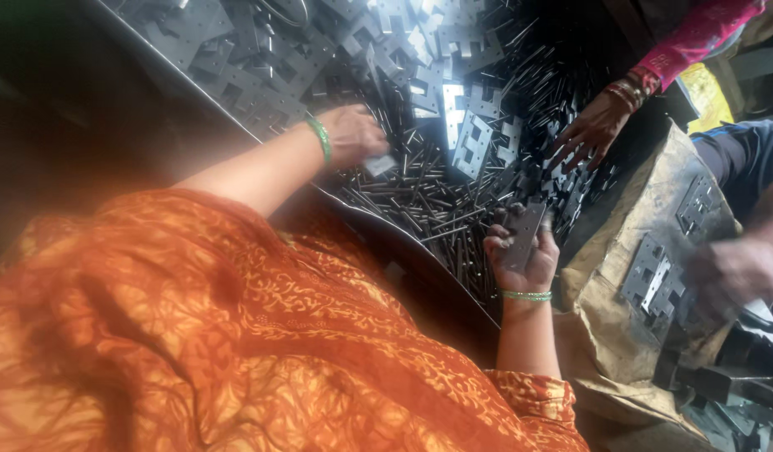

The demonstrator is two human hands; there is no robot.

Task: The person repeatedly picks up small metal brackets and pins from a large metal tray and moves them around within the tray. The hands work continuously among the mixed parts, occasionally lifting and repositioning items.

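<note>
My left hand (353,134), with a green bangle at the wrist, reaches into a heap of thin metal pins (420,197) and closes on a small flat metal piece (380,164). My right hand (520,251), also wearing a green bangle, grips a dark flat hinge plate (527,230), held upright near the tray's edge. Grey metal hinge plates (466,125) lie piled beyond the pins. Orange patterned cloth covers my arms and lap.
A large metal tray (194,88) holds the pins and plates. Another person's hand (591,130) in a pink sleeve reaches into the pile from the upper right. A third person's blurred hand (734,272) works over brown sacking (621,310) with assembled hinges (654,280).
</note>
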